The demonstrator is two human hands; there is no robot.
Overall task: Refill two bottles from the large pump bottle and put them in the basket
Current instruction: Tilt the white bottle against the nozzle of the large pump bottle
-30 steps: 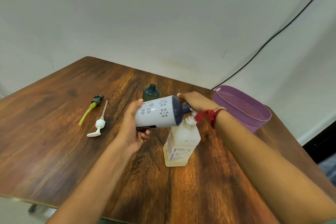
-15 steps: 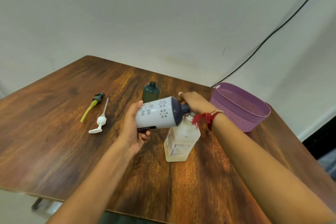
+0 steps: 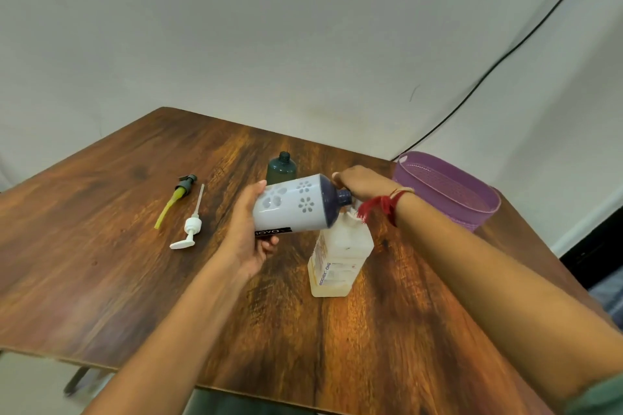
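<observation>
My left hand [image 3: 247, 232] grips the base of a white bottle with flower cut-outs and a dark blue neck [image 3: 293, 204], held almost on its side with the neck pointing right. Its mouth meets the pump top of the large translucent bottle [image 3: 338, 256], which stands on the wooden table [image 3: 101, 263] with a little yellowish liquid at the bottom. My right hand [image 3: 362, 184] lies over that pump top and hides it. A small dark green bottle [image 3: 282, 168] with no cap stands just behind. The purple basket [image 3: 448, 192] sits at the right.
Two loose pump heads lie to the left: a white one [image 3: 188, 229] and a dark one with a yellow tube [image 3: 175, 199]. A black cable [image 3: 505, 54] runs down the wall behind the basket. The table's front edge is near me.
The white bottle has tipped slightly, neck a bit lower toward the pump top. Both hands stay in place, and the view has shifted a little.
</observation>
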